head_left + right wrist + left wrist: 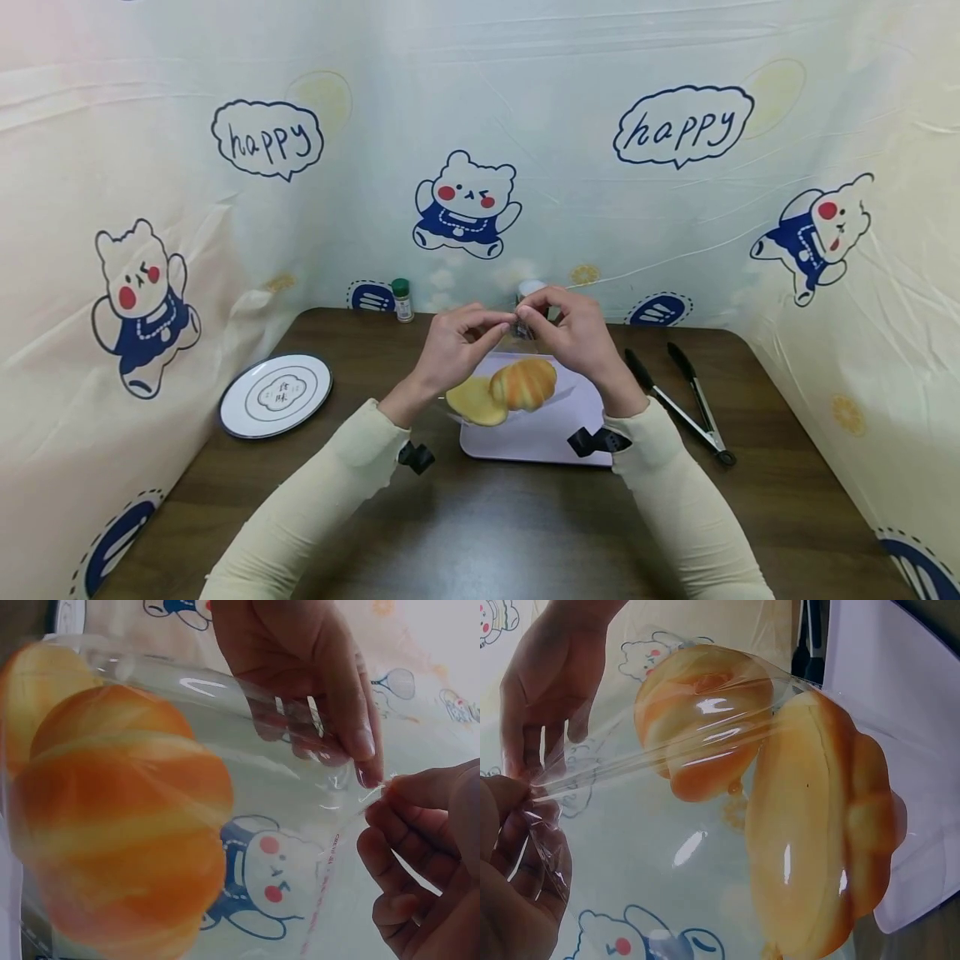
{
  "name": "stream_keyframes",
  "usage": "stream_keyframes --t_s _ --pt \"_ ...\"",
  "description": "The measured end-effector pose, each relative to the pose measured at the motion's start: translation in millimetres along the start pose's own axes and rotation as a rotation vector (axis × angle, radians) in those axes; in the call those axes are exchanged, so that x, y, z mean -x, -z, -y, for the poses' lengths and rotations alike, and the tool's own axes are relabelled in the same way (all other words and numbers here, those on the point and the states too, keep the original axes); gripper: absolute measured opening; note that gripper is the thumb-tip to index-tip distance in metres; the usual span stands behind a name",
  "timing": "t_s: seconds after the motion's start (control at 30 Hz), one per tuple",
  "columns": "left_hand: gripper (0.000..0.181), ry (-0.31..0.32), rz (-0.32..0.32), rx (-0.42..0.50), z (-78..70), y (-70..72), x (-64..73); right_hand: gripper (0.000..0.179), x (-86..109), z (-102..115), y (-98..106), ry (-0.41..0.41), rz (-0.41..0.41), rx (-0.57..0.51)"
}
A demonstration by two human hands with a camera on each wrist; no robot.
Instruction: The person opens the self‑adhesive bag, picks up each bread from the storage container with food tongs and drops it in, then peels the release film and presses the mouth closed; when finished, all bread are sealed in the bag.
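Note:
Two pieces of bread are inside a clear plastic bag [690, 847], held up above a pale lilac tray [525, 446]. One is a ridged, golden-brown croissant-shaped bread [525, 383]; beside it lies a smooth pale-yellow bread [476, 402]. My left hand [459, 346] pinches the bag's upper edge between thumb and forefinger. Right against it, my right hand [570, 333] pinches the same edge, the fingertips of both hands almost meeting. Creases run through the film from the pinched spot in the left wrist view. Red print shows along the bag's edge in the right wrist view.
Black-tipped tongs [705, 417] lie spread at the right. A white plate [247, 400] with a dark rim sits at the left. At the back stands a green-capped spice jar [402, 302]; a white-topped container [531, 288] is partly hidden behind my hands.

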State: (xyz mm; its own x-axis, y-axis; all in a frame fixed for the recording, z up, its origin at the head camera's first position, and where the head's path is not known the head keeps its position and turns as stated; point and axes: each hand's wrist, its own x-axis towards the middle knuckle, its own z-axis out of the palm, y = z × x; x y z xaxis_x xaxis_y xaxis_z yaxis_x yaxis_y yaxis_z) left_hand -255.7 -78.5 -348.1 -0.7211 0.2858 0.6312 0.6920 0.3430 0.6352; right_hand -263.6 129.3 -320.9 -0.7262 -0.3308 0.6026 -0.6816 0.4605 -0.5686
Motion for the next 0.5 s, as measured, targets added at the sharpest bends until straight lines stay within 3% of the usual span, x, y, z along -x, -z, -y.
stream_keyframes --t_s 0.33,0.5 --pt "0.019 0.035 -0.005 0.009 -3.0 2.3 0.2 0.016 -0.6 -0.5 -1.1 -0.081 -0.041 -0.053" --pt "0.021 0.086 -0.035 0.034 -4.0 5.5 0.9 0.023 -1.0 -3.7 1.9 -0.181 -0.130 -0.132"
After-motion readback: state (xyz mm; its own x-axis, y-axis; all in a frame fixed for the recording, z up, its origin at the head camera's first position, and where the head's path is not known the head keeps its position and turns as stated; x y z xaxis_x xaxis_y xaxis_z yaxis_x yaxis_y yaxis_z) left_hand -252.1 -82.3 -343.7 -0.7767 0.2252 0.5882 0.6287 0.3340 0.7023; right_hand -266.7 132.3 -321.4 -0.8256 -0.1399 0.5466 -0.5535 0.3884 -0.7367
